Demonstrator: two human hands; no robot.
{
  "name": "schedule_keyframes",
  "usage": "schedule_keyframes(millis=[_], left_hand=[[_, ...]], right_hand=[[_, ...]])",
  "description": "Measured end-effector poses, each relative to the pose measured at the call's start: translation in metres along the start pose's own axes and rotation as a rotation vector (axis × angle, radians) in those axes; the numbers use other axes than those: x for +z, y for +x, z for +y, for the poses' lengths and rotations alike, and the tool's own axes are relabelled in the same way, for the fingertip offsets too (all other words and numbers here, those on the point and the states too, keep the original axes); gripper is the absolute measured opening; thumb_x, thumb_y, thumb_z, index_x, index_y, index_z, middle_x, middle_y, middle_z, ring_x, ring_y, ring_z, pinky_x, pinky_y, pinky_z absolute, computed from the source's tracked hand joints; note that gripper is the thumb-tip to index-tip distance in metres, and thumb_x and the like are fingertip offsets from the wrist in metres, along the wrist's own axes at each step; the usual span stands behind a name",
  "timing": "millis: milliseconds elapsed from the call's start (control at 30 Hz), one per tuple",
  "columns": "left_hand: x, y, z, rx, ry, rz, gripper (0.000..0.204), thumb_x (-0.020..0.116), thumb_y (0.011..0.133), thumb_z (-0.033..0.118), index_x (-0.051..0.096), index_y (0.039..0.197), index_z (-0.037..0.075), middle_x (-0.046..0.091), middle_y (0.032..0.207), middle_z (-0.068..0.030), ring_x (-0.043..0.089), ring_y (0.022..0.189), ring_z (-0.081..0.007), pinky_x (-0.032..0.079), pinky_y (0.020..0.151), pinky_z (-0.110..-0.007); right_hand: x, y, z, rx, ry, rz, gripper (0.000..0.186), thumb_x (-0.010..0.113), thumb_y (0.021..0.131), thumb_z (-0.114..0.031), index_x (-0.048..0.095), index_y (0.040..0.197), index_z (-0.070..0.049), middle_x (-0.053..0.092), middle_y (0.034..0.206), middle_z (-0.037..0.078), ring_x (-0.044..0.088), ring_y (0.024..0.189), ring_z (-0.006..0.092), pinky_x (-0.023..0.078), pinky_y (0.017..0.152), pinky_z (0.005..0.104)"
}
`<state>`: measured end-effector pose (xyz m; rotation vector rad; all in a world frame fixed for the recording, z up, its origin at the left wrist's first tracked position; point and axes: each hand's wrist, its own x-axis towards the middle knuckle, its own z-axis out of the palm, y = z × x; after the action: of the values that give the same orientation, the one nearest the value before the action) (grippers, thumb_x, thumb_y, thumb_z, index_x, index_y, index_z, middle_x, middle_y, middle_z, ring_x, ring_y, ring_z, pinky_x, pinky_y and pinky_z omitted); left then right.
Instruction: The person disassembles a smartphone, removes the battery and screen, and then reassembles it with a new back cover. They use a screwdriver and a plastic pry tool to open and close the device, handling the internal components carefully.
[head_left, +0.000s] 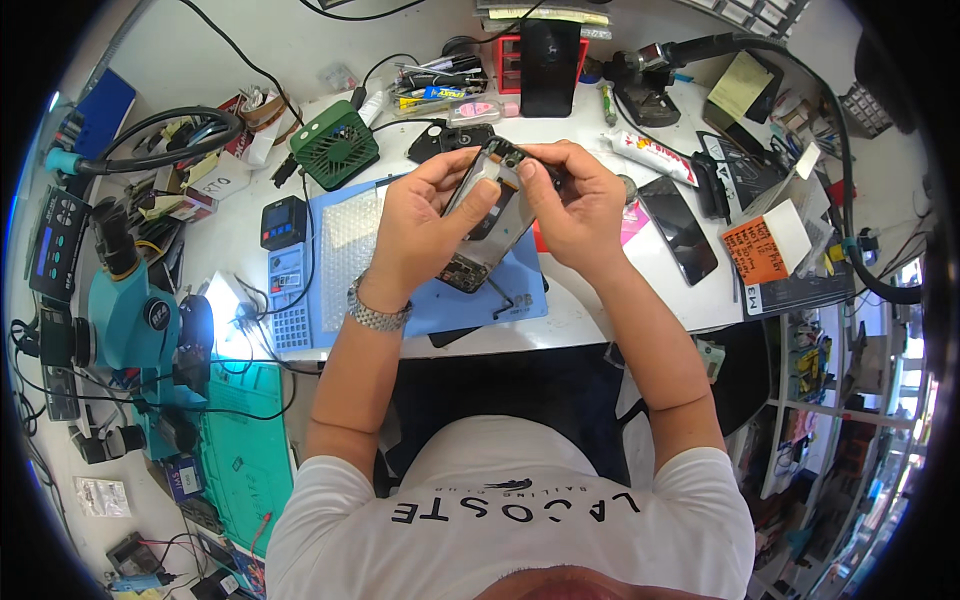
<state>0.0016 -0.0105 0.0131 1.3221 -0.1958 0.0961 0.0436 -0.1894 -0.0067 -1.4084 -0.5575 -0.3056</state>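
While above a blue mat (435, 310) on white tabletop (575, 292), hands (425, 218) tight around a phone (512, 226)

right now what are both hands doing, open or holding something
Left hand: closed, holding the opened phone by its left side.
Right hand: closed, holding the same phone near its upper end.

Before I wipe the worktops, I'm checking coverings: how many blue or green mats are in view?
2: a blue mat below the opened phone, and a green mat at lower left. Others may be hidden.
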Motion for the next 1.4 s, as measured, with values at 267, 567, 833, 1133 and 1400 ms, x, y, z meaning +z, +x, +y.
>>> schedule_keyframes(millis=[267,567,833,1133,1400], left_hand=[[-0.026,0.005,0.000,-0.218,-0.105,-0.057,0.037,0.065,0.098,0.005,0.066,0.132,-0.009,0.076,0.113,-0.0138,0.073,0.096,-0.0142,0.058,0.083,-0.025],[-0.025,0.002,0.001,-0.166,-0.046,-0.091,0.043,0.063,0.091,-0.005,0.063,0.134,-0.012,0.075,0.114,-0.0179,0.074,0.098,-0.0170,0.059,0.089,-0.029],[-0.027,0.004,-0.002,-0.174,-0.065,-0.083,0.042,0.062,0.093,-0.005,0.062,0.134,-0.012,0.075,0.116,-0.0189,0.074,0.099,-0.0173,0.059,0.089,-0.029],[-0.019,0.002,-0.002,-0.133,-0.004,-0.049,0.039,0.060,0.097,-0.002,0.063,0.134,-0.011,0.075,0.116,-0.0157,0.071,0.100,-0.0134,0.057,0.087,-0.026],[-0.012,0.000,-0.005,-0.101,0.070,-0.033,0.037,0.068,0.100,0.004,0.063,0.135,-0.009,0.074,0.116,-0.0132,0.071,0.098,-0.0108,0.058,0.084,-0.023]], right_hand=[[-0.014,0.014,0.008,0.236,0.089,0.050,0.020,0.069,0.102,-0.009,0.071,0.117,0.005,0.074,0.099,0.005,0.066,0.086,0.0055,0.052,0.077,0.0208],[-0.011,0.014,0.009,0.224,0.078,0.061,0.020,0.069,0.102,-0.007,0.071,0.116,0.007,0.074,0.100,0.008,0.067,0.085,0.0067,0.056,0.074,0.0216],[-0.013,0.015,0.010,0.241,0.087,0.063,0.020,0.069,0.102,-0.008,0.072,0.116,0.007,0.074,0.099,0.007,0.066,0.084,0.0065,0.054,0.075,0.0215],[-0.014,0.015,0.008,0.252,0.052,0.067,0.020,0.070,0.102,-0.009,0.072,0.115,0.005,0.074,0.098,0.005,0.065,0.084,0.0058,0.052,0.075,0.0211],[-0.013,0.014,0.006,0.246,0.069,0.072,0.020,0.070,0.101,-0.008,0.072,0.116,0.006,0.074,0.098,0.006,0.066,0.085,0.0061,0.053,0.076,0.0214]])
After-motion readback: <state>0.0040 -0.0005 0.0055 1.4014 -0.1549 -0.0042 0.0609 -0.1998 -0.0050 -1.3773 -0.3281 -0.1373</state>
